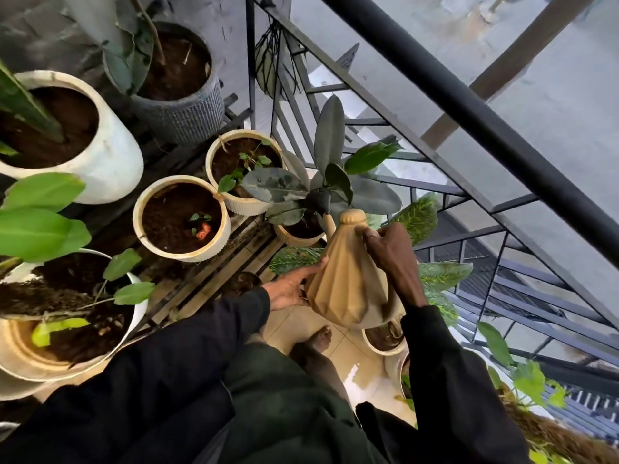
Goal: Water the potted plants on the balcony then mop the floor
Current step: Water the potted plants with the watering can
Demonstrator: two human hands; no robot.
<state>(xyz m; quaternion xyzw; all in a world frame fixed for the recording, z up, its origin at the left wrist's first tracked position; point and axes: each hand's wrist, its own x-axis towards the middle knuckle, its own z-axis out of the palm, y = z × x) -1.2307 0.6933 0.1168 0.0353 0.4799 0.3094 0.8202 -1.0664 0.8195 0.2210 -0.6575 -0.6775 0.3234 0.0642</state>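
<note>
A tan, faceted watering can [345, 283] hangs in mid-air between the two hands, tilted so its capped neck points up and away from the person. The left hand [289, 291] lies against the can's lower left side, fingers straight and pressed flat to the wall as a support. The right hand [390, 252] grips the can's upper right shoulder with curled fingers; what they close round is hidden behind the hand. The can's thin spout [330, 224] rises from its upper left toward a ribbed pot [294, 237] holding a rubber plant [321, 185], just above the can. Left of the can, a cream pot [182, 217] with a tiny seedling sits on a slatted wooden rack [214, 283]. Below the can lie a bare foot [318, 339] and the wet tiled floor [361, 373].
</note>
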